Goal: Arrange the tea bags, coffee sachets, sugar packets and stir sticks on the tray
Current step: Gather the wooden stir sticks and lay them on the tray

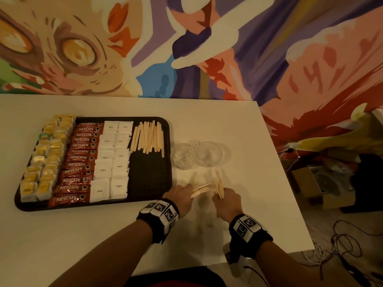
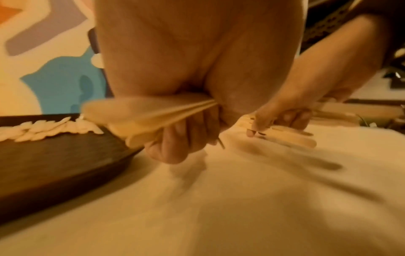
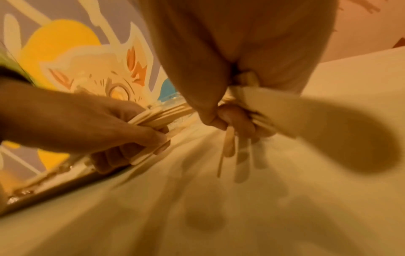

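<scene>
Head view: a white table (image 1: pixel 83 235) is set against a painted mural wall (image 1: pixel 186 48), and a dark tray (image 1: pixel 149 177) lies on its left part. On the tray, from its left edge rightward, tea bags (image 1: pixel 44 160), red coffee sachets (image 1: pixel 79 160), white sugar packets (image 1: pixel 113 160) and a loose heap of stir sticks (image 1: pixel 148 137) at the far right are laid out; the tray's near right part is bare. Two glass bowls (image 1: pixel 195 155) stand just right of the tray, touching each other. Nearer than the bowls, off the tray's right edge, a fan of sticks (image 1: pixel 201 189) is gripped by the curled fingers of the left hand (image 1: pixel 182 198), and a second bundle (image 1: pixel 218 186) is clasped in the closed right hand (image 1: pixel 228 200); both hands are held just above the table. Past the table's right edge, boxes (image 1: pixel 317 185) and cables (image 1: pixel 348 245) are seen on the floor.
</scene>
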`<state>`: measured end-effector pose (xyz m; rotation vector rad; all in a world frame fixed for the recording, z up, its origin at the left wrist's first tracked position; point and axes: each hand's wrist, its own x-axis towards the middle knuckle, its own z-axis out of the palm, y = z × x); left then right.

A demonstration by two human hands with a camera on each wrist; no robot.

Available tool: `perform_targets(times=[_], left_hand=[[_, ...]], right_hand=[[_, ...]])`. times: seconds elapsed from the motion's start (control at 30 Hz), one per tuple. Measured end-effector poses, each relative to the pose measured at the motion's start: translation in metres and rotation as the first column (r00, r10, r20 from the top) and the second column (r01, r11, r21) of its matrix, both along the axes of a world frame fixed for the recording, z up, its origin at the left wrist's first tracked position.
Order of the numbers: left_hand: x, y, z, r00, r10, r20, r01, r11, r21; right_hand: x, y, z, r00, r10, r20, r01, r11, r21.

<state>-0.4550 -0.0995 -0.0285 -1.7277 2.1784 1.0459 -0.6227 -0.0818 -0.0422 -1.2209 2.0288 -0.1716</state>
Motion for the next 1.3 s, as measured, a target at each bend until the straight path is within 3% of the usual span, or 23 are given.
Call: perform_targets(times=[0.13, 0.3, 0.4, 0.53, 0.67, 0.77, 0.9, 1.07, 1.3], left_hand=[[0.022, 0.007, 0.004, 0.954, 0.113, -0.279, -0.095, 0.993, 0.077], [0.059, 0.012, 0.023, 0.782, 0.360, -0.508, -0.241, 0.927, 0.286], [0.086, 0.010, 0.030, 0.646, 0.575, -0.503, -0.392, 0.814, 0.428], [0.110, -0.003, 0.033, 0.505, 0.739, -0.446, -0.617, 0.670, 0.412], [0.114, -0.024, 0.035, 0.393, 0.853, -0.343, -0.692, 0.520, 0.501], [0.117, -0.041, 0.030, 0.419, 0.873, -0.250, -0.708, 0.486, 0.512], [0.120, -0.056, 0.010, 0.450, 0.864, -0.227, -0.729, 0.502, 0.465], [0.121, -0.065, 0.017, 0.547, 0.829, -0.113, -0.681, 0.520, 0.516], [0.120, -0.069, 0.006, 0.547, 0.828, -0.128, -0.745, 0.550, 0.378]], right_hand=[[0.005, 0.007, 0.002, 0.996, 0.051, 0.070, -0.053, 0.998, 0.029], [0.029, 0.011, 0.014, 0.961, 0.204, 0.188, -0.221, 0.973, 0.070], [0.054, 0.004, 0.031, 0.923, 0.291, 0.253, -0.319, 0.945, 0.075], [0.099, -0.015, 0.048, 0.864, 0.316, 0.392, -0.360, 0.932, 0.043], [0.141, -0.048, 0.052, 0.831, 0.268, 0.487, -0.325, 0.945, 0.034], [0.161, -0.076, 0.038, 0.873, 0.223, 0.434, -0.273, 0.960, 0.057], [0.172, -0.101, 0.020, 0.939, 0.191, 0.287, -0.233, 0.965, 0.121], [0.181, -0.113, 0.003, 0.963, 0.181, 0.199, -0.214, 0.963, 0.162], [0.185, -0.113, -0.007, 0.971, 0.181, 0.156, -0.200, 0.973, 0.114]])
